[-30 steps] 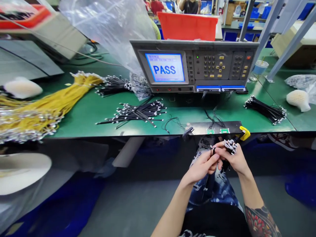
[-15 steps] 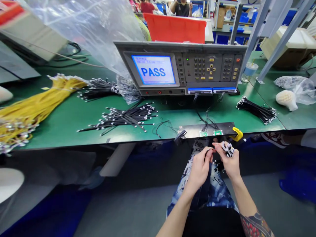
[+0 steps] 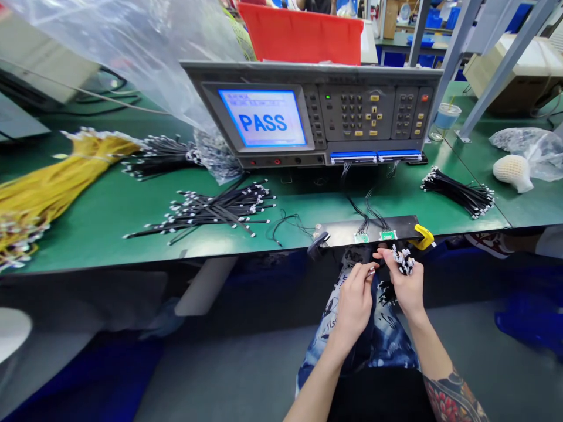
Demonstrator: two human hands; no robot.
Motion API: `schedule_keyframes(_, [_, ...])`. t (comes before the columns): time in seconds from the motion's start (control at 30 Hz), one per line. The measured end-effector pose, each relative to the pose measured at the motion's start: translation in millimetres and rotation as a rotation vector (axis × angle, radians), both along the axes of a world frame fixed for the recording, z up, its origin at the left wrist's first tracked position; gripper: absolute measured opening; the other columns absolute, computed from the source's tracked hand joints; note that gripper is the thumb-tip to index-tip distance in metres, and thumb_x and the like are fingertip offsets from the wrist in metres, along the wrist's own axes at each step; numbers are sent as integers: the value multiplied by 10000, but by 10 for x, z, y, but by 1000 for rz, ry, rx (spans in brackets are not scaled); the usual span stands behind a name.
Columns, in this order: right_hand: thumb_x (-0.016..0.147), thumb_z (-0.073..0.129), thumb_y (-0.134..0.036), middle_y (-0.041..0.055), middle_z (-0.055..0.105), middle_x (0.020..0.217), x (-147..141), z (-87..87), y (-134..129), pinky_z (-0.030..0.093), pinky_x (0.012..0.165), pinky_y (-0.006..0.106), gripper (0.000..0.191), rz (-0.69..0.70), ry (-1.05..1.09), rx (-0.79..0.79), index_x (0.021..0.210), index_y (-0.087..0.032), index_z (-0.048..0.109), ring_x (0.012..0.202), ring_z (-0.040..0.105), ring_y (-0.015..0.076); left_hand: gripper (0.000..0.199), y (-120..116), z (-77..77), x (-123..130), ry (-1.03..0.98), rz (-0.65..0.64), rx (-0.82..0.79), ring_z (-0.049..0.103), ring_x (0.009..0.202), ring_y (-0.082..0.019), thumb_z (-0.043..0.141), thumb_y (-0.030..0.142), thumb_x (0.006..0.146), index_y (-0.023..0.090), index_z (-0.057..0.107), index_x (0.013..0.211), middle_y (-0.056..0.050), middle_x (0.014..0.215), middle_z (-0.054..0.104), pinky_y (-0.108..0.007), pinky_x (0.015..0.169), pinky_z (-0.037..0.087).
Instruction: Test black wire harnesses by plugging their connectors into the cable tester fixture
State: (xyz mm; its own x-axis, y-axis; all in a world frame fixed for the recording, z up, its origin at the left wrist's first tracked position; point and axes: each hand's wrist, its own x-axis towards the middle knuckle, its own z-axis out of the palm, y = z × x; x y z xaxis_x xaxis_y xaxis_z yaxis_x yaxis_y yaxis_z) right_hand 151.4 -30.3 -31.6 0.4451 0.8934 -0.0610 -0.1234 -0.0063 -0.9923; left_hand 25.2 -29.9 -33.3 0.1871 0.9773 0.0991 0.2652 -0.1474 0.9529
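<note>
The person's left hand (image 3: 354, 296) and right hand (image 3: 407, 288) are close together in front of the near edge of the green worktop (image 3: 308, 202), above the legs. The fingers of the right hand are curled around a cable bundle (image 3: 403, 261), black with white connectors fanned out at the top; its dark lower ends hang beneath the hand. The fingers of the left hand are pressed together, pinching a small white-tipped cable end (image 3: 372, 270) just beside the right fingertips. Just beyond the hands, a black strip (image 3: 341, 232) lies along the worktop edge, bearing two green circuit boards (image 3: 387, 235), with a dark clamp (image 3: 318, 244) at its left end and a yellow clamp (image 3: 424, 237) at its right. Thin black wires (image 3: 361, 215) run from the boards towards the blue-edged connectors (image 3: 354, 157) of a grey tester (image 3: 360, 111), whose screen (image 3: 264, 119) reads "PASS". Left of the strip lies a loose pile of black cables (image 3: 211, 208); farther left, a bundle of yellow cables (image 3: 65, 179). Right of the strip, a separate black bundle (image 3: 457, 192) rests on the worktop, near a cream foam net (image 3: 512, 172). A red bin (image 3: 301, 35) is visible behind the tester.
</note>
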Motion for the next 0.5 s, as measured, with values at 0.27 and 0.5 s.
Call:
schedule_keyframes(0.27, [779, 856, -568, -5, 688, 671, 168, 111, 112, 115, 365, 214, 395, 140, 400, 45, 897, -199, 779, 381, 151, 13, 524, 0, -5, -151, -249, -114, -380, 462, 562, -145, 635, 687, 928, 179, 765, 938, 29, 613, 505, -249, 547, 381])
schedule_keyframes(0.5, [724, 889, -553, -44, 539, 457, 213, -36, 200, 98, 377, 226, 411, 78, 341, 18, 695, -170, 744, 370, 169, 26, 627, 79, 32, -359, -434, 96, -566, 220, 462, -44, 822, 751, 719, 145, 744, 857, 76, 579, 417, -196, 439, 122])
